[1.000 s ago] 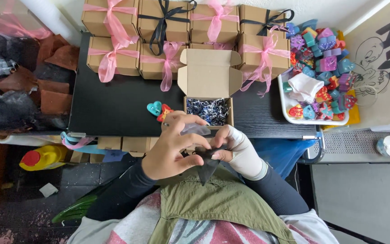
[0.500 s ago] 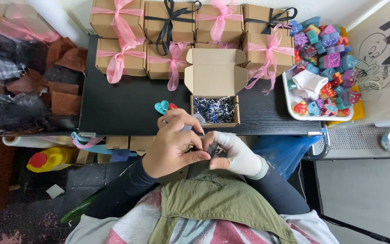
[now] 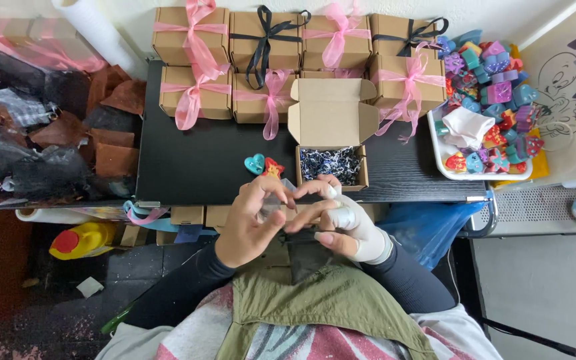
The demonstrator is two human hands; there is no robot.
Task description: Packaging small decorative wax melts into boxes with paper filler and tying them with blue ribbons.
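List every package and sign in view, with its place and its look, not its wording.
Closed gift boxes: back of the black table, two rows, square brown card, pink or black ribbon bows.
Open box: table front, near both hands, brown card, lid up, dark shredded filler.
Yellow bottle: floor at left, red cap.
Poster: far right, beige, black cartoon drawing.

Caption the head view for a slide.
Both hands, left hand bare and right hand wrapped white, pinch a small clear packet before an open cardboard box.
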